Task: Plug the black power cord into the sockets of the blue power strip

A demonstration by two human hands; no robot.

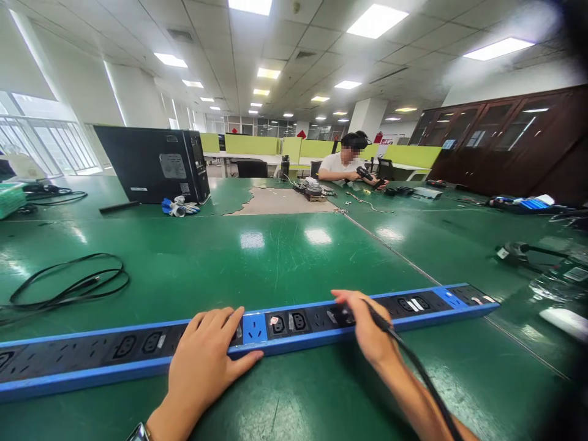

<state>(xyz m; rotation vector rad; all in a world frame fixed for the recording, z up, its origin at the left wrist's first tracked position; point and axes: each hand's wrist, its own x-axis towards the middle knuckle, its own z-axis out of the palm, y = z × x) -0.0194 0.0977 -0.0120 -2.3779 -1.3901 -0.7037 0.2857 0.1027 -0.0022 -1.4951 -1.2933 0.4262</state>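
Bright office under ceiling panels (pixel 378 21), with dark cabinets (pixel 493 138) on the right and a co-worker (pixel 340 165) seated across a scuffed, glossy green counter (pixel 220 251). Farther back on the left, a PC tower (pixel 138 162) with gloves (pixel 180 207) beside it; nearer, a looped cable (pixel 68 293). Right across the near part, running slightly aslant, a blue-edged power strip (pixel 285 324), directly under both hands. Over its middle, the left hand (pixel 204 352), with fingers laid flat and thumb spread toward the near edge. Farther right, the right hand (pixel 370 324), with fingers pinching a black plug (pixel 342 313) at the sockets; cannot tell whether fully seated.
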